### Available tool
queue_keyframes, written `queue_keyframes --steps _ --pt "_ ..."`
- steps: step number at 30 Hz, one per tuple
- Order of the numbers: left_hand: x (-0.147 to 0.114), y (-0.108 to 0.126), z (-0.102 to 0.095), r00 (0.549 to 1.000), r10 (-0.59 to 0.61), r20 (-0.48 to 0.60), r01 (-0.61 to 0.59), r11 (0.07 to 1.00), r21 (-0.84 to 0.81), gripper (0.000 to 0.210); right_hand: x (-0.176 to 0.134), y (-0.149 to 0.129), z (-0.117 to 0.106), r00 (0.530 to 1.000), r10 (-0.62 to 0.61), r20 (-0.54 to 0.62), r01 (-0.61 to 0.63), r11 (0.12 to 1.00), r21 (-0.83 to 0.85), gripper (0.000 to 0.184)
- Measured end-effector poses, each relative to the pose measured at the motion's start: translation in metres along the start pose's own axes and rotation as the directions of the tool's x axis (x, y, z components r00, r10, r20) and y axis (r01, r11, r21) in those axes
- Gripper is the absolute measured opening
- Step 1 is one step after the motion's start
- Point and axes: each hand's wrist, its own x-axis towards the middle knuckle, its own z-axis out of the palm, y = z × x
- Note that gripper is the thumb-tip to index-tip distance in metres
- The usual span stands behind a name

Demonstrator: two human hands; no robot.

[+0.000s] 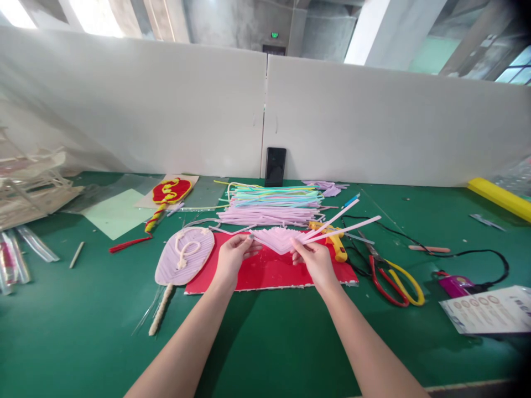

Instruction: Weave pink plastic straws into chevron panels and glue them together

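Between my two hands is a pale pink piece made of pipe cleaners (277, 239), laid side by side in a V-shaped pattern. My left hand (234, 255) pinches its left end. With thumb and fingers closed, my right hand (312, 258) grips the right end, where a few long pipe cleaner ends stick out to the upper right. Beneath them lies a red board (269, 273). A yellow glue gun (338, 243) rests at the board's right side, partly behind the pipe cleaner ends. Left of the board is a lilac fan (185, 257) with cream cord on it.
Behind the board lies a pile of pipe cleaners (274, 207). A phone (275, 166) leans on the white partition (166, 105). Scissors (394, 279), a purple plug device (456, 284) and a printed card (489, 310) are at right. A red and yellow fan (171, 190) lies at left.
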Motion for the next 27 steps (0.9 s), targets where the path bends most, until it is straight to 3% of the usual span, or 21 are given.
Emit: queue_keyframes --steps 15,27 --pt "-0.005 -0.001 0.009 0.997 0.078 -0.015 -0.078 0.997 -0.018 0.041 0.001 0.004 0.002 0.999 0.008 -0.034 -0.005 0.996 0.093 0.032" --pt "-0.013 -0.020 0.023 0.978 -0.092 0.188 0.096 0.995 -0.013 0.032 -0.001 0.003 0.009 0.998 0.051 -0.033 -0.045 0.984 0.172 0.029"
